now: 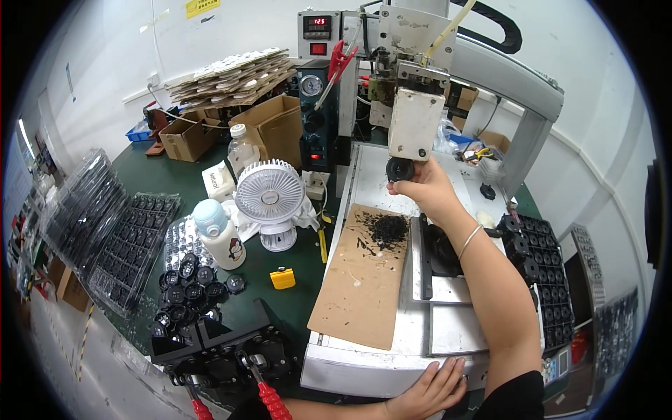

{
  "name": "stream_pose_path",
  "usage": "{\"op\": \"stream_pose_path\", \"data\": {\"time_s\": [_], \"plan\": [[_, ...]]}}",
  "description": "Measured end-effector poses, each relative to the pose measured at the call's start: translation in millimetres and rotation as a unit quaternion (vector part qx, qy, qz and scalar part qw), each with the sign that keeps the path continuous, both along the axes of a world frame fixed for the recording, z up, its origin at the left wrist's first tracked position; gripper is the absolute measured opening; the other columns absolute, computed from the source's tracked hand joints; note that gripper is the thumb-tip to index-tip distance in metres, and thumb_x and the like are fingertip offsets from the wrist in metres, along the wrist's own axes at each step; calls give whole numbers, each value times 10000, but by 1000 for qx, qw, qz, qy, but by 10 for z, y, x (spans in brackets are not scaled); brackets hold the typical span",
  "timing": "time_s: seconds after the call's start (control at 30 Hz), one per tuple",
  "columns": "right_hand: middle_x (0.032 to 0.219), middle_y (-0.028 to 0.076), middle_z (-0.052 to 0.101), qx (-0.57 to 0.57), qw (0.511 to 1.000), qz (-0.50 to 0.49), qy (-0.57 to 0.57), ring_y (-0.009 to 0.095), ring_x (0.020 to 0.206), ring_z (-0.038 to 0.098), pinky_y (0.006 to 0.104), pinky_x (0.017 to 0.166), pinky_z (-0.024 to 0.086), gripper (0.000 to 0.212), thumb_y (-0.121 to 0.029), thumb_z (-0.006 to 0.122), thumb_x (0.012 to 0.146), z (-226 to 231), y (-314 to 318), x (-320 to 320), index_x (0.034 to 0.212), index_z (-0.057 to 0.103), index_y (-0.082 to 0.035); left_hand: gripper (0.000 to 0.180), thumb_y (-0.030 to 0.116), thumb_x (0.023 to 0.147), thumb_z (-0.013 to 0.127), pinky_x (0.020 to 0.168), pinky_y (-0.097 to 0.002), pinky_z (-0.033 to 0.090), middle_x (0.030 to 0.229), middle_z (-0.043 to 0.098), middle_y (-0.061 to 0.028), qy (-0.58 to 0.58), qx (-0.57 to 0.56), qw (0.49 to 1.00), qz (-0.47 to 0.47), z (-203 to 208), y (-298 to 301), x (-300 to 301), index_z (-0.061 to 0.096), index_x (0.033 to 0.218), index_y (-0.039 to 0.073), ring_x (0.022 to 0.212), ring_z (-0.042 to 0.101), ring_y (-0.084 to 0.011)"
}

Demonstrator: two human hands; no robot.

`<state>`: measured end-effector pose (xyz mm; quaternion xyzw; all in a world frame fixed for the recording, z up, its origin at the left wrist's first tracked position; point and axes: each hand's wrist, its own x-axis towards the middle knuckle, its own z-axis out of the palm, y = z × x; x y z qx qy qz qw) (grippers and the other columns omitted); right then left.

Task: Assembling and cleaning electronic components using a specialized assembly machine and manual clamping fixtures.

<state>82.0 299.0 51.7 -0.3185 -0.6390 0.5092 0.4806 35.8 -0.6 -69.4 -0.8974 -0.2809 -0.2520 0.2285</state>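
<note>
My right hand (428,187) is closed on a round black plastic part (400,170), holding it up just under the white block (414,122) of the machine head. The part's ringed face is turned partly toward me. My left hand (428,389) lies with its fingers stretched along the front edge of the white machine bed (364,364), and nothing is in it. Below my right forearm sits a metal fixture (420,262) with a dark block, partly hidden by the arm. Left of the fixture, a brown cardboard sheet (360,301) carries a heap of black scraps (387,229).
Left on the green table stand a white fan (270,196), a bottle (218,234), a pile of round black parts (185,294) and a black clamp fixture (224,343) with red handles. Trays of black parts (553,280) stand right of the bed. A yellow case (283,278) lies mid-table.
</note>
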Motion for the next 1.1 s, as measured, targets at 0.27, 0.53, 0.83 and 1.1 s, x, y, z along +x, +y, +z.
{"op": "stream_pose_path", "data": {"time_s": [0.27, 0.53, 0.83, 1.1], "plan": [[1003, 142, 596, 10, 1000, -4, -2, 232, 861, 652, 363, 767, 569, 526, 121, 634, 731, -1, 2, 26, 1203, 422, 28, 371, 327, 932, 397, 1053, -605, 291, 1353, 471, -258, 8, -3, 1000, -3, 10, -4, -8, 458, 1193, 71, 1251, 466, -417], [1003, 141, 597, 2, 1000, -3, 5, 233, 845, 653, 365, 761, 570, 541, 131, 621, 719, 7, 24, 46, 1210, 422, 25, 384, 336, 923, 407, 1056, -611, 279, 1357, 467, -259, 7, -5, 1000, -1, -6, 31, -5, 460, 1199, 75, 1267, 450, -419], [984, 141, 593, -12, 1000, -3, -23, 232, 845, 651, 363, 750, 572, 556, 120, 640, 692, -15, 34, 65, 1202, 434, 33, 428, 303, 923, 413, 1034, -550, 329, 1334, 482, -261, -82, -55, 994, -42, -141, -4, 67, 422, 1296, 92, 1243, 478, -380], [902, 149, 629, 64, 921, -211, -323, 201, 748, 629, 281, 658, 511, 584, -33, 703, 610, 280, -469, 727, 1146, 506, 88, 496, 270, 941, 468, 1102, -489, 265, 1421, 374, -237, -221, -301, 920, -119, 137, -130, -14, 373, 1370, 40, 1346, 359, -356]]}}
